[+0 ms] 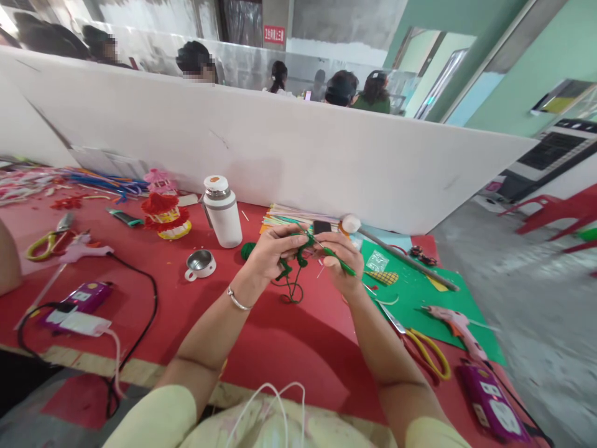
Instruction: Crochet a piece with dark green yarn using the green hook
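Left hand [270,252] and right hand [342,261] raised over red table [280,348]; fingers of both pinched narrow on green pipe cleaner [298,261], its loops dangling below the fingertips. White flask [222,211] just left; yellow scissors [422,348] right.

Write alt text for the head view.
Both hands, left hand and right hand, hold a green pipe cleaner above a red table. A white flask, scissors and a glue gun lie around.

Fingers of the left hand [273,252] and right hand [339,258] hide where the green pipe cleaner [298,261] is gripped. The purple power strip [489,401], near the tabletop's [280,348] right corner, runs out of frame.
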`<state>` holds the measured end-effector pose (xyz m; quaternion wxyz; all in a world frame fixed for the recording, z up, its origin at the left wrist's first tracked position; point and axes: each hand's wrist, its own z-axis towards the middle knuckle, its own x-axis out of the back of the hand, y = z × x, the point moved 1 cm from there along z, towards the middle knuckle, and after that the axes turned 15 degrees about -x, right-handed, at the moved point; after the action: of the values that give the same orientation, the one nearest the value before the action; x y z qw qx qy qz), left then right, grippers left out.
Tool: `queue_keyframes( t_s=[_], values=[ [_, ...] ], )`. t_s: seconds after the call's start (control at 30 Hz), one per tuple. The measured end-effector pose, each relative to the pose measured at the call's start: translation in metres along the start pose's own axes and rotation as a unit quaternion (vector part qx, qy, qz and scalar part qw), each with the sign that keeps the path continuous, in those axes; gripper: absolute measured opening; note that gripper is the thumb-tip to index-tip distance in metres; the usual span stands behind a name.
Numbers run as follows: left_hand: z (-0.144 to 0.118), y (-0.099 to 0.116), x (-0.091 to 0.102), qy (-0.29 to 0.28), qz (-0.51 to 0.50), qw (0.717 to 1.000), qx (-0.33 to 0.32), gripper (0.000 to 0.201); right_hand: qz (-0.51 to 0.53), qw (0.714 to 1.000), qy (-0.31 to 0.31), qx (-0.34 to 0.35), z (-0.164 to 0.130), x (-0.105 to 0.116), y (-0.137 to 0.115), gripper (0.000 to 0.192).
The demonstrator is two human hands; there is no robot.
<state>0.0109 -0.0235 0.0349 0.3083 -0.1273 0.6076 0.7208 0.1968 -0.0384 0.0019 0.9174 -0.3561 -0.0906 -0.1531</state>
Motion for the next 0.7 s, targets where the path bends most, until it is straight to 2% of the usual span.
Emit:
queue_keyframes(
  t_s=[0.23, 0.5, 0.7],
  values=[
    [0.000, 0.003, 0.003, -0.010, 0.015, 1.000, -0.016, 0.028, -0.062, 0.994, -0.022, 0.086, 0.005, 0.008, 0.000, 0.028],
    [0.000, 0.007, 0.007, -0.022, 0.033, 0.999, -0.015, 0.025, -0.088, 0.989, -0.063, 0.099, 0.004, 0.017, -0.011, 0.031],
    [0.001, 0.009, 0.011, -0.054, 0.036, 0.998, 0.004, 0.024, -0.075, 0.990, -0.103, 0.067, 0.009, 0.028, -0.026, 0.027]
  ],
)
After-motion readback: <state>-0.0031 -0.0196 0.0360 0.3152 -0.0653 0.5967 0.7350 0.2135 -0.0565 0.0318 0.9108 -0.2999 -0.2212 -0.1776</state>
